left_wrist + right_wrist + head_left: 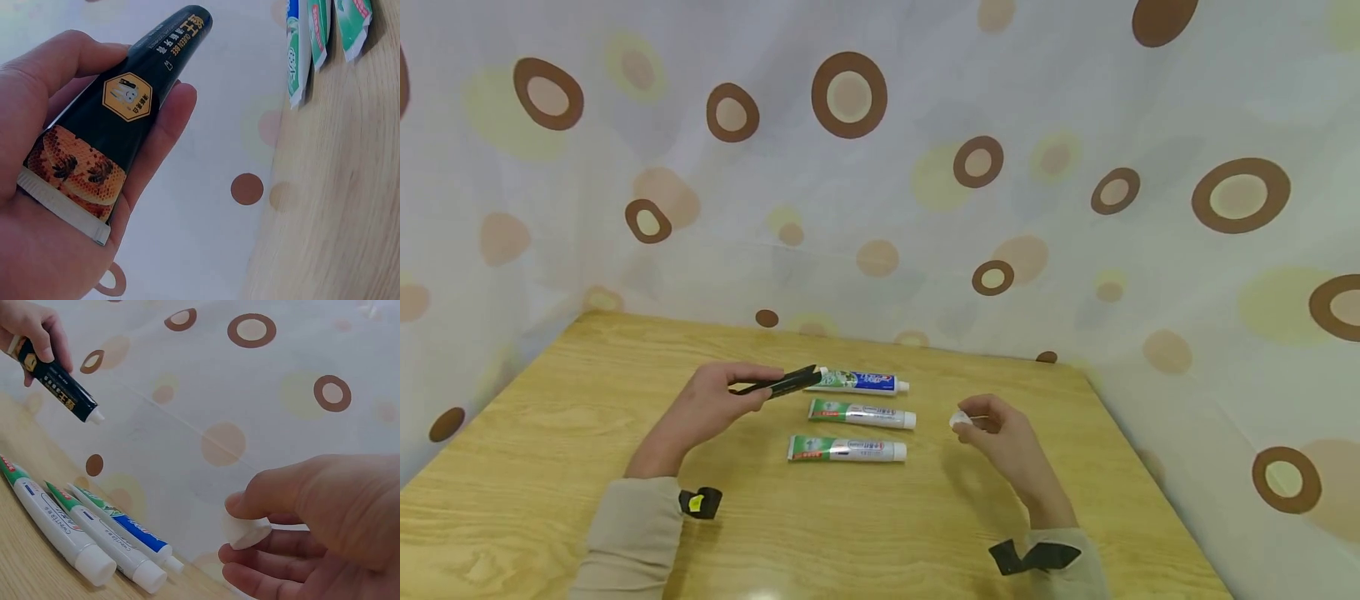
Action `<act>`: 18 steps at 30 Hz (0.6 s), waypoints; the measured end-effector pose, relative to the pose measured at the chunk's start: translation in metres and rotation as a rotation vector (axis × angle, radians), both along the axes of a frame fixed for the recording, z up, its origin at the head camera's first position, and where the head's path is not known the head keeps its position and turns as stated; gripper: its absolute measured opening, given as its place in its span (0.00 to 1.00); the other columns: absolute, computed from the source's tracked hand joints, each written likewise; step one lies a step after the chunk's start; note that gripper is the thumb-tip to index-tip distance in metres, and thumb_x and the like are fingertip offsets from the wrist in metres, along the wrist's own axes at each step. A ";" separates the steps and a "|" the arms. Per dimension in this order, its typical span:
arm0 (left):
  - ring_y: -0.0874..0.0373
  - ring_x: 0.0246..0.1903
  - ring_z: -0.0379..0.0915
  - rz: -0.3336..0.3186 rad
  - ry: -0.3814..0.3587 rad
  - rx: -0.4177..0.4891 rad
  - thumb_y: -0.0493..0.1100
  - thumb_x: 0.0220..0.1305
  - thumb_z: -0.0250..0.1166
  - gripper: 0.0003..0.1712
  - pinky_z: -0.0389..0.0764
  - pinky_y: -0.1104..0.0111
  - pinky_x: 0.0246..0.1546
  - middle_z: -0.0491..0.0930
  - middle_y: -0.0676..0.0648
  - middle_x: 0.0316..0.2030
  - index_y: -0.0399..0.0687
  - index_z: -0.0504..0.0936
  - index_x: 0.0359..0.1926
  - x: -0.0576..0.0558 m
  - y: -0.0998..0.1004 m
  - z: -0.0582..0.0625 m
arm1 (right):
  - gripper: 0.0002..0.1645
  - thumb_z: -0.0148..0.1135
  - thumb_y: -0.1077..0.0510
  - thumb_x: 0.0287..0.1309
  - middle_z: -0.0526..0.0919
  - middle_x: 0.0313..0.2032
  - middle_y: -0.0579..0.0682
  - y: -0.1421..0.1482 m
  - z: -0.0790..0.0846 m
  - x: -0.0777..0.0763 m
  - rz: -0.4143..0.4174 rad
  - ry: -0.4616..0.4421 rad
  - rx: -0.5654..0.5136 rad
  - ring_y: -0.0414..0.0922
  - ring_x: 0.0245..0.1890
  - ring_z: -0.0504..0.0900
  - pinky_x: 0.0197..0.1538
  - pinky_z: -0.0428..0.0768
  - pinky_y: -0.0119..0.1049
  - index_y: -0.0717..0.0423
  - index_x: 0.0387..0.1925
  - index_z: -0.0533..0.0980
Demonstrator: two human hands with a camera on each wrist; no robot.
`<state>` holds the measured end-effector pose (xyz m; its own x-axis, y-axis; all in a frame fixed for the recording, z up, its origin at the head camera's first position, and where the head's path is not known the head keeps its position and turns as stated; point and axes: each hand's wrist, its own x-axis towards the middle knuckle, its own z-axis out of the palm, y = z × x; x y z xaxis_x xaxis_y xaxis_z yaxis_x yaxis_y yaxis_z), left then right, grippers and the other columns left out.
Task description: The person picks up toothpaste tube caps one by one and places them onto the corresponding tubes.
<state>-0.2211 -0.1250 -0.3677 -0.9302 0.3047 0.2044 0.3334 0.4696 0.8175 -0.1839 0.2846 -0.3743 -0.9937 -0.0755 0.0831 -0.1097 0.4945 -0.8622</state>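
Observation:
My left hand [703, 407] grips a black toothpaste tube [140, 81] with gold lettering and a honeycomb picture at its crimped end. In the right wrist view its bare white nozzle [95, 416] points towards the right. The right hand [1011, 446] pinches a small white cap [249, 534] between thumb and fingers, to the right of the tubes on the table. Between the hands lie a blue-and-green toothpaste tube [865, 382] at the back and two white-and-green toothpaste tubes, a middle one [865, 414] and a near one [853, 450], both with white caps.
The three lying tubes form a row on the wooden table [820, 533], their white ends to the right. Behind the table hangs a pale sheet [880, 200] with brown ring patterns, which also runs along both sides.

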 end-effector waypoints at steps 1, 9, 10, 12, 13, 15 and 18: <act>0.55 0.37 0.82 -0.013 0.000 0.007 0.42 0.67 0.65 0.17 0.79 0.64 0.38 0.81 0.42 0.57 0.54 0.85 0.56 0.001 0.001 0.000 | 0.21 0.66 0.51 0.64 0.83 0.49 0.55 -0.001 0.000 0.000 -0.007 0.002 -0.007 0.47 0.44 0.85 0.52 0.79 0.38 0.54 0.54 0.75; 0.54 0.39 0.83 -0.147 -0.031 0.083 0.41 0.68 0.65 0.17 0.83 0.66 0.40 0.80 0.39 0.58 0.51 0.84 0.57 0.001 0.009 -0.003 | 0.18 0.67 0.56 0.62 0.81 0.46 0.58 -0.014 -0.004 0.000 0.038 0.028 -0.119 0.44 0.42 0.82 0.50 0.82 0.38 0.60 0.51 0.77; 0.55 0.40 0.83 -0.158 -0.030 0.086 0.41 0.68 0.65 0.17 0.83 0.67 0.40 0.80 0.39 0.59 0.51 0.84 0.57 0.000 0.010 -0.003 | 0.18 0.67 0.57 0.62 0.81 0.47 0.58 -0.016 -0.004 0.000 0.046 0.032 -0.123 0.44 0.44 0.82 0.49 0.82 0.36 0.60 0.51 0.78; 0.52 0.43 0.83 -0.179 -0.024 0.095 0.40 0.67 0.65 0.17 0.83 0.67 0.40 0.80 0.40 0.58 0.51 0.84 0.56 0.000 0.013 -0.003 | 0.18 0.67 0.58 0.62 0.80 0.50 0.58 -0.021 -0.003 -0.001 0.057 0.035 -0.137 0.44 0.47 0.81 0.50 0.81 0.33 0.60 0.52 0.78; 0.51 0.45 0.82 -0.186 -0.021 0.097 0.40 0.67 0.65 0.17 0.83 0.68 0.40 0.80 0.40 0.58 0.51 0.85 0.56 -0.001 0.014 -0.003 | 0.18 0.67 0.58 0.62 0.80 0.51 0.58 -0.023 -0.003 -0.001 0.062 0.037 -0.142 0.44 0.48 0.80 0.50 0.81 0.32 0.60 0.52 0.79; 0.51 0.49 0.80 -0.200 -0.016 0.101 0.39 0.67 0.65 0.16 0.83 0.70 0.40 0.80 0.41 0.58 0.52 0.85 0.55 -0.001 0.017 -0.002 | 0.18 0.67 0.59 0.62 0.80 0.52 0.58 -0.027 -0.002 -0.002 0.070 0.034 -0.154 0.44 0.49 0.80 0.50 0.80 0.31 0.60 0.53 0.79; 0.49 0.53 0.78 -0.216 -0.022 0.106 0.38 0.66 0.65 0.16 0.83 0.70 0.39 0.81 0.44 0.58 0.53 0.86 0.53 0.000 0.021 -0.001 | 0.17 0.65 0.61 0.63 0.80 0.53 0.59 -0.031 -0.002 -0.002 0.089 0.026 -0.185 0.42 0.48 0.81 0.51 0.80 0.31 0.60 0.53 0.79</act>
<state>-0.2207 -0.1043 -0.3688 -0.8502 0.4755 0.2257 0.3982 0.3006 0.8667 -0.1858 0.2538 -0.3765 -0.9811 -0.1442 0.1292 -0.1693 0.3152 -0.9338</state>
